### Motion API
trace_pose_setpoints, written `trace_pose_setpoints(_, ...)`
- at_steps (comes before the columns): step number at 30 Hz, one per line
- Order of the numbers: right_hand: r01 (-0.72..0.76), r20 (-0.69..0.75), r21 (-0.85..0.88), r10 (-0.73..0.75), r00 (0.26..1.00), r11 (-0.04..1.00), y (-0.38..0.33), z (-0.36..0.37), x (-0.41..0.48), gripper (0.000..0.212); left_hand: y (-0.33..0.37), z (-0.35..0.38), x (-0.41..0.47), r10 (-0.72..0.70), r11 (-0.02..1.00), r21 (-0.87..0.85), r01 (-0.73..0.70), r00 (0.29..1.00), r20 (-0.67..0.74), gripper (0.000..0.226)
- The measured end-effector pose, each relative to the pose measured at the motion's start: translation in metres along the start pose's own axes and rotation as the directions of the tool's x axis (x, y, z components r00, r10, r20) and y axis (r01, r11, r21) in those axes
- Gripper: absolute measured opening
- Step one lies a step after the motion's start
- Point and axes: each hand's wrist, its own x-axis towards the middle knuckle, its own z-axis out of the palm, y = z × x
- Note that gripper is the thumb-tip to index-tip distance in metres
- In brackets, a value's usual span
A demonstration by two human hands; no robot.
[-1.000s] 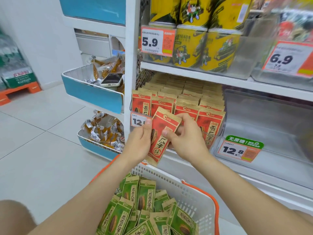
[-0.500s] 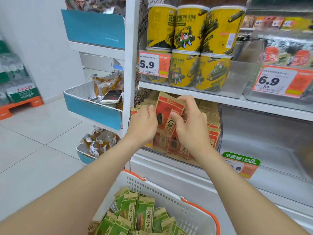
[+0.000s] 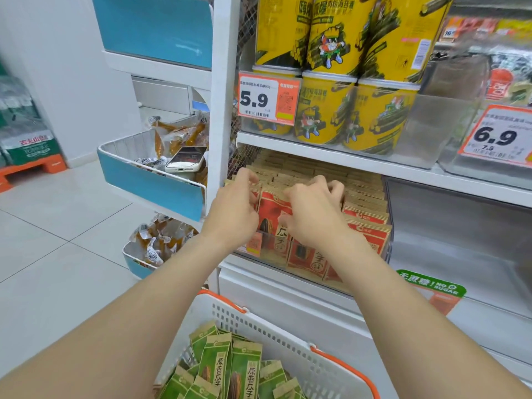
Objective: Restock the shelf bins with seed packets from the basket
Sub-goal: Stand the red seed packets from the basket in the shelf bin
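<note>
My left hand (image 3: 234, 207) and my right hand (image 3: 313, 210) both pinch one red seed packet (image 3: 272, 218) by its top edge, standing it upright at the front of a clear shelf bin (image 3: 299, 269). Several rows of the same red packets (image 3: 365, 203) fill that bin behind my hands. Below, a white basket with orange handles (image 3: 276, 335) holds several green seed packets (image 3: 230, 367). My fingers hide the packet's upper corners.
A clear bin (image 3: 460, 240) to the right stands bare, with a green no-sugar tag (image 3: 431, 285) in front. Yellow tubs (image 3: 345, 110) fill the shelf above. At left, blue-fronted side baskets (image 3: 152, 182) hold snack bags and a phone (image 3: 185, 159).
Both hands carried the red packet up from in front of the shelf and into the bin of red packets, where it now stands in the front row. The view moved closer to the shelf.
</note>
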Motion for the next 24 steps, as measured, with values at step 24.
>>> trace_pose_setpoints(24,0.010,0.125,0.478,-0.080,0.989,0.879,0.021,-0.017,0.017,0.038,-0.003,0.010,-0.001,0.242,0.914,0.323,-0.244,0.969,0.044,0.047)
